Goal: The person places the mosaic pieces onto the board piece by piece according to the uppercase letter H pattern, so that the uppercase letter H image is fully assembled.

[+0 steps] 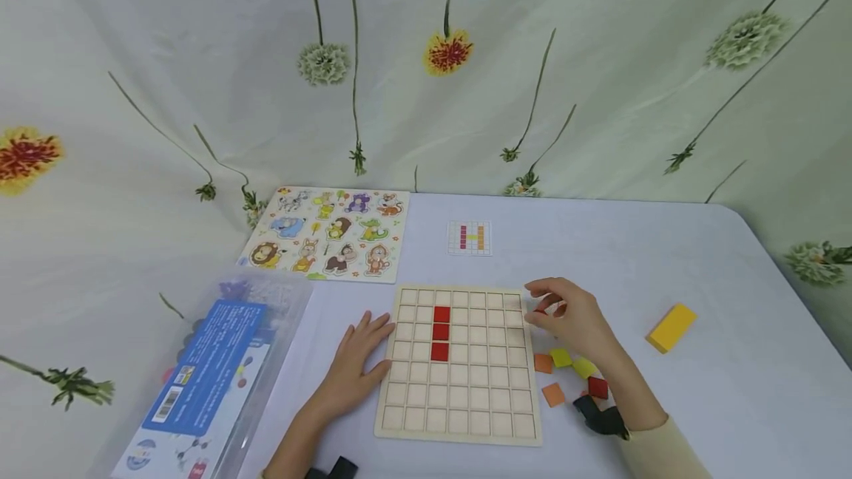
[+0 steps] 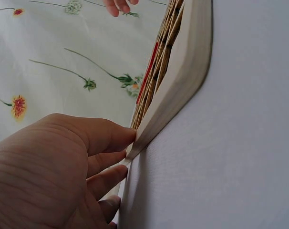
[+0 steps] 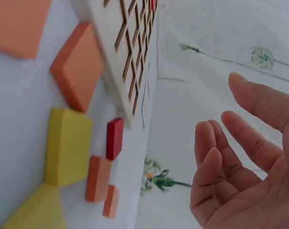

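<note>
A wooden grid board (image 1: 459, 427) lies flat on the white table, with three red square tiles (image 1: 441, 331) in one column. My left hand (image 1: 356, 368) rests at the board's left edge, its thumb and fingertips touching the side. In the left wrist view, the left hand's thumb (image 2: 108, 136) meets the board's rim. Above the board's far right corner hovers my right hand (image 1: 575, 320), fingers loosely bent and holding nothing. Beneath it, a loose red tile (image 3: 115, 138) lies by the board's corner. Orange tiles (image 3: 80, 67) and yellow tiles (image 3: 68, 145) lie nearby.
A pattern card (image 1: 470, 238) lies beyond the board. An animal puzzle (image 1: 319, 235) sits at the back left, with a clear plastic case (image 1: 279, 346) before it. To the right lies a yellow block (image 1: 672, 327). Another dark red tile (image 1: 597, 388) is near the right wrist.
</note>
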Tool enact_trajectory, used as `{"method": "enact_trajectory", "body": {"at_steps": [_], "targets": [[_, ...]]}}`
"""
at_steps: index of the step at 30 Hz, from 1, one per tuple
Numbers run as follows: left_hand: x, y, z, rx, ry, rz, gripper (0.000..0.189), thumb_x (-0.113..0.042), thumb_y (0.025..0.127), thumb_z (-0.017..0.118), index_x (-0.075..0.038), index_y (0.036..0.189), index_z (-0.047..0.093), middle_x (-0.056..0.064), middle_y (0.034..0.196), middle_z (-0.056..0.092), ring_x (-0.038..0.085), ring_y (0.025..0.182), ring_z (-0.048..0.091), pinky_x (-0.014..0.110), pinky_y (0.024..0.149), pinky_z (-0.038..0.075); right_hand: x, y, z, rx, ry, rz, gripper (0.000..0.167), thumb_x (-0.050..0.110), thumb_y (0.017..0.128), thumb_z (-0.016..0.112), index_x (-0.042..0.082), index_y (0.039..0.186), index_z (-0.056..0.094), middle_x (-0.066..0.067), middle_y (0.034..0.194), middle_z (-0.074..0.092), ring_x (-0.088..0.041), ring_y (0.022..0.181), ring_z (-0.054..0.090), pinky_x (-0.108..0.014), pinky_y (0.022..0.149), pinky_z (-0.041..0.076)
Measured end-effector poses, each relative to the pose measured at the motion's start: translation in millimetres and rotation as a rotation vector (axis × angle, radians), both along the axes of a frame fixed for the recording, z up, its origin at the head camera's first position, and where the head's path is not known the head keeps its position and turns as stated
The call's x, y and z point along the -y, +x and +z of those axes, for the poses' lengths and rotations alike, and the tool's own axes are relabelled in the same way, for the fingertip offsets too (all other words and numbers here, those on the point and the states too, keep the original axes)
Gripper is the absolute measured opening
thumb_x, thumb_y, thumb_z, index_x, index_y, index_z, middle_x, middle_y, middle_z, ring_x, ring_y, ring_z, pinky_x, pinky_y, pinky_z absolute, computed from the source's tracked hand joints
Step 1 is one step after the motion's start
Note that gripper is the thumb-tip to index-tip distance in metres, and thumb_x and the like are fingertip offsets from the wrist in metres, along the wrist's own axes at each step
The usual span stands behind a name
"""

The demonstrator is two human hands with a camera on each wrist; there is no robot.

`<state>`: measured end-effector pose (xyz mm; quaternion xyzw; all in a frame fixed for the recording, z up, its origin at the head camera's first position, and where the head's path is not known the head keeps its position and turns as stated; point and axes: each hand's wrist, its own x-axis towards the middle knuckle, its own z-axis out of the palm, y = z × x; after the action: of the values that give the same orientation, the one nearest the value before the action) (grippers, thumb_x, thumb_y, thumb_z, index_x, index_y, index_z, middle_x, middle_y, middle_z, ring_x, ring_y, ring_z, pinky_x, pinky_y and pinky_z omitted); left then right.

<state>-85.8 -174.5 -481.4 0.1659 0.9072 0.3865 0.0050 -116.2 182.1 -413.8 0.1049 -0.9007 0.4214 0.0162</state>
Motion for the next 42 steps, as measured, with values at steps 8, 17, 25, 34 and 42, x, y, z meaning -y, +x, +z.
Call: {"method": "enact_trajectory", "body": {"at_steps": [8, 17, 25, 34, 42], "targets": [[0.0, 0.2, 0.0, -0.001, 0.008, -0.002, 0.056, -0.003, 0.085, 0.066, -0.001, 0.138, 0.052, 0.017, 0.152, 0.042, 0.045, 0.147, 0.020, 0.065, 0.116, 0.007, -22, -6.1, -11.9, 0.088, 0.035, -0.087, 0.045, 0.013, 0.085, 0.074, 0.007, 0.128, 0.061, -0.016, 0.119, 0.064, -0.023, 0.093, 0.059, -0.029, 0.078, 0.051], [-0.3, 0.2, 1.5, 0.003, 0.002, -0.003, 0.055, -0.004, 0.085, 0.066, -0.001, 0.139, 0.052, 0.017, 0.152, 0.042, 0.045, 0.147, 0.020, 0.065, 0.116, 0.007, -24, -11.4, -25.1, 0.177, 0.006, -0.090, 0.043, 0.008, 0.085, 0.072, 0.005, 0.127, 0.061, -0.015, 0.113, 0.063, -0.023, 0.093, 0.058, -0.023, 0.066, 0.053], [-0.8, 0.9, 1.7, 0.008, -0.001, -0.003, 0.055, -0.004, 0.085, 0.065, -0.001, 0.139, 0.051, 0.017, 0.152, 0.042, 0.044, 0.148, 0.019, 0.065, 0.116, 0.006, -25, -12.5, -39.1, 0.186, 0.046, -0.077, 0.044, 0.005, 0.082, 0.073, 0.005, 0.125, 0.062, -0.013, 0.112, 0.062, -0.024, 0.096, 0.057, -0.026, 0.075, 0.052], [-0.8, 1.0, 2.2, 0.003, -0.008, 0.006, 0.055, -0.004, 0.085, 0.065, -0.001, 0.138, 0.052, 0.017, 0.152, 0.042, 0.044, 0.147, 0.020, 0.065, 0.116, 0.007, -24, -13.2, -44.9, 0.093, 0.121, -0.038, 0.040, 0.003, 0.078, 0.077, 0.006, 0.117, 0.068, -0.009, 0.109, 0.060, -0.020, 0.092, 0.055, -0.023, 0.074, 0.049], [-0.8, 1.3, 1.9, 0.000, 0.001, 0.006, 0.055, -0.005, 0.085, 0.065, -0.001, 0.138, 0.052, 0.017, 0.152, 0.043, 0.044, 0.147, 0.020, 0.065, 0.116, 0.007, -23, -11.9, -44.2, 0.095, 0.141, -0.024, 0.033, 0.003, 0.080, 0.076, 0.007, 0.112, 0.069, -0.009, 0.110, 0.058, -0.021, 0.093, 0.055, -0.027, 0.077, 0.050]]}}
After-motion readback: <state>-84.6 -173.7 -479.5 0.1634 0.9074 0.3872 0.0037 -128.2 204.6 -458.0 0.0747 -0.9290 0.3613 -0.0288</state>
